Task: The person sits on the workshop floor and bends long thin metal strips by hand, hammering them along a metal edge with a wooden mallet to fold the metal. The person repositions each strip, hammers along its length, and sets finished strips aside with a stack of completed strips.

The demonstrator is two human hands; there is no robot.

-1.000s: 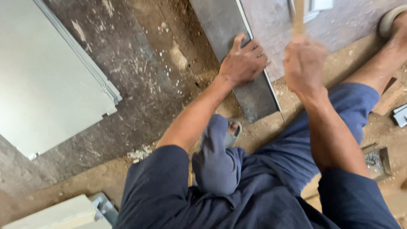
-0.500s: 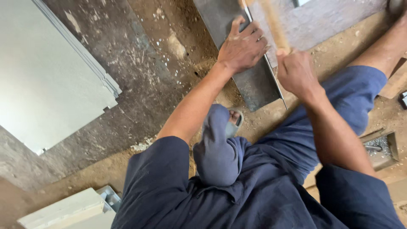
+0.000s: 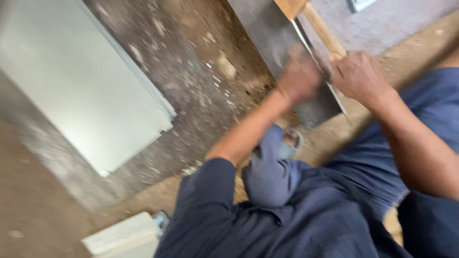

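Head view: left hand, blurred, apparently presses flat on the stiff grey panel; right hand beside it is clamped on the light wooden handle.

I count two hands on one grey sheet, one wooden handle, two pale panels left of it.

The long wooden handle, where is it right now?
In the head view, upper right: the long wooden handle is gripped by the right hand, slanting over the grey metal sheet beside the left hand.
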